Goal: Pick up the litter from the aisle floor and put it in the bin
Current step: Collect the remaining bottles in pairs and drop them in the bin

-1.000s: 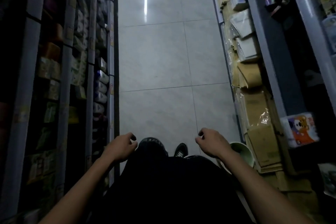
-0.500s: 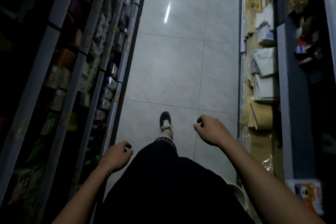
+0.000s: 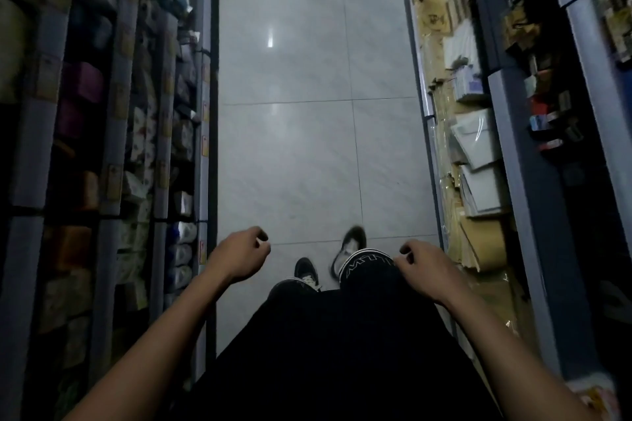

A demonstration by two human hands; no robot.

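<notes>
Counts: 2 hands, left hand (image 3: 241,255) and right hand (image 3: 425,270), both with loosely curled fingers and holding nothing. 2 shoes, left shoe (image 3: 306,271) and right shoe (image 3: 349,249). 2 shelf runs, left shelving (image 3: 113,147) and right shelving (image 3: 513,147). 1 tiled floor (image 3: 307,154). Shelf stock is too dark and blurred to count, probably dozens of packs.

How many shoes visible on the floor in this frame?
2. A dark lace-up shoe sits just ahead of the black trouser leg at centre; a second dark shoe, motion-blurred, is ahead and to its right, beside the right hand.
</notes>
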